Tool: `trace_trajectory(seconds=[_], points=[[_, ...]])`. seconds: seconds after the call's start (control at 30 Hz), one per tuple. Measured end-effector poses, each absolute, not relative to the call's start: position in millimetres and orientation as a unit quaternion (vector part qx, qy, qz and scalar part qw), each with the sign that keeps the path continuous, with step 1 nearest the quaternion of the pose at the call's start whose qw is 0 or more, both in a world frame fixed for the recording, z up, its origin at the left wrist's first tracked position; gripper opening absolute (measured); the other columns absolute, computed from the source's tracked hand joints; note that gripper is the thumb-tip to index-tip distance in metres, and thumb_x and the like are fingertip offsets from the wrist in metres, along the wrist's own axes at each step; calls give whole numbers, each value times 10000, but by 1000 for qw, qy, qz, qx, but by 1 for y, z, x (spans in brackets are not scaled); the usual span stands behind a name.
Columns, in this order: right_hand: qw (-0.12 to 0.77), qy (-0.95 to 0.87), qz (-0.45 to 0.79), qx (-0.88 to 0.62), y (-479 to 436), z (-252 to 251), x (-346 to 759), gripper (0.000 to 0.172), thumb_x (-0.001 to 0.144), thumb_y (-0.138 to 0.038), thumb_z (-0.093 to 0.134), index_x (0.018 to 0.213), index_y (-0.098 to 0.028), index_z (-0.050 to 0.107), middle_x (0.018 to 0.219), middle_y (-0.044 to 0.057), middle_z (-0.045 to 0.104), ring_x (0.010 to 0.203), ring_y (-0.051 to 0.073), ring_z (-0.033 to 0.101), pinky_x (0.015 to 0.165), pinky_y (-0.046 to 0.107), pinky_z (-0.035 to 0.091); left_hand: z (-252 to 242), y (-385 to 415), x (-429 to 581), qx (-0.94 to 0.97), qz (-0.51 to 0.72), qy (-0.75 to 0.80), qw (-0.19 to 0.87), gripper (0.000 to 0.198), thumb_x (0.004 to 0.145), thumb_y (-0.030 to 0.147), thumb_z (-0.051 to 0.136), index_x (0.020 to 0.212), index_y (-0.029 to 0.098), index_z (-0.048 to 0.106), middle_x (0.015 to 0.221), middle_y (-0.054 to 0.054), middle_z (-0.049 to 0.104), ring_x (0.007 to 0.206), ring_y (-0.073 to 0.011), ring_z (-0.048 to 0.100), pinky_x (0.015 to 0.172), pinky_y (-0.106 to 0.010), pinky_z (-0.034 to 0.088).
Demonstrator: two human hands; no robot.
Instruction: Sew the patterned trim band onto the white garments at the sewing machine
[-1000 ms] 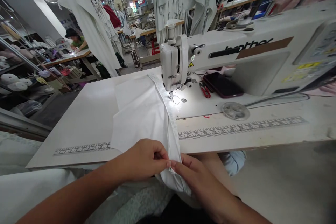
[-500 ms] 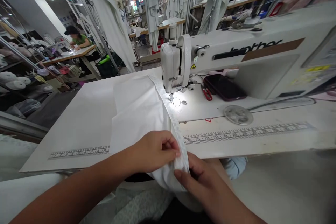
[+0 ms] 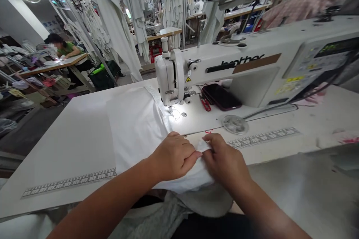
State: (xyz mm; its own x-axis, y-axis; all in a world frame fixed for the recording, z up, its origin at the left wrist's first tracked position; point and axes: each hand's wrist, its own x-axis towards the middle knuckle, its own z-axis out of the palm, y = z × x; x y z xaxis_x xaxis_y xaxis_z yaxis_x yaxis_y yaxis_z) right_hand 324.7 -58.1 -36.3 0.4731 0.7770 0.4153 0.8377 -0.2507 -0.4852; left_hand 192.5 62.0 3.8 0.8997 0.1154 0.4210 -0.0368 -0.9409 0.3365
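Note:
A piece of white fabric (image 3: pixel 134 127) lies on the white sewing table (image 3: pixel 84 123), with its right edge running under the needle of a white Brother sewing machine (image 3: pixel 224 67). My left hand (image 3: pixel 174 155) and my right hand (image 3: pixel 224 158) meet at the table's near edge. Both are closed, pinching the fabric's near edge between fingers and thumbs. The fabric's lower end drops off the table toward my lap.
A dark phone (image 3: pixel 221 97) and red thread snips (image 3: pixel 205 103) lie behind the needle, and a metal disc (image 3: pixel 235 124) sits on the table. Ruler strips (image 3: pixel 70 183) mark the table's front. A person (image 3: pixel 63 46) works at a far table; hanging white garments (image 3: pixel 112 15) fill the back.
Both hands moved up from below the table edge onto the tabletop, carrying the fabric's edge with them. The camera view shifted right and down.

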Motion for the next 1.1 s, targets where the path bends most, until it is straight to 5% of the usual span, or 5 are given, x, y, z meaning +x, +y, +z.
trace_trajectory(seconds=[0.23,0.37,0.47,0.7,1.1], points=[[459,-553,-59,-693,-75,-40,315,243,852,-220,529,1094,-215,509,922,60,638,802,211,628,642,309,488,15,63,177,944,221,32,244,246,937,235,474,783,151,646,699,-20,620,707,-143,545,796,-346,397],[435,-608,-110,-655,-97,-40,314,262,841,-134,531,1083,-230,505,954,72,629,912,254,590,765,395,479,23,54,183,959,145,45,237,239,946,307,503,1048,178,676,942,-67,636,886,-197,552,882,-419,378],[417,-615,-147,-653,-105,-41,315,264,844,-105,510,1083,-217,497,967,78,644,988,266,572,835,420,444,30,45,197,974,77,44,210,207,929,324,540,1001,205,693,1050,-65,629,986,-242,523,899,-463,358],[348,-580,-178,-715,-120,-35,317,181,872,-252,541,1046,-202,532,743,26,628,712,229,590,731,383,363,51,32,215,973,10,-17,230,64,880,185,588,876,190,651,851,0,660,882,-172,591,1051,-473,260],[496,-528,250,-643,-154,-38,313,386,967,-308,471,1329,-251,352,760,-4,594,677,169,592,579,281,490,49,38,226,947,-55,-69,309,41,847,201,675,807,200,685,810,19,702,855,-136,623,941,-336,374]])
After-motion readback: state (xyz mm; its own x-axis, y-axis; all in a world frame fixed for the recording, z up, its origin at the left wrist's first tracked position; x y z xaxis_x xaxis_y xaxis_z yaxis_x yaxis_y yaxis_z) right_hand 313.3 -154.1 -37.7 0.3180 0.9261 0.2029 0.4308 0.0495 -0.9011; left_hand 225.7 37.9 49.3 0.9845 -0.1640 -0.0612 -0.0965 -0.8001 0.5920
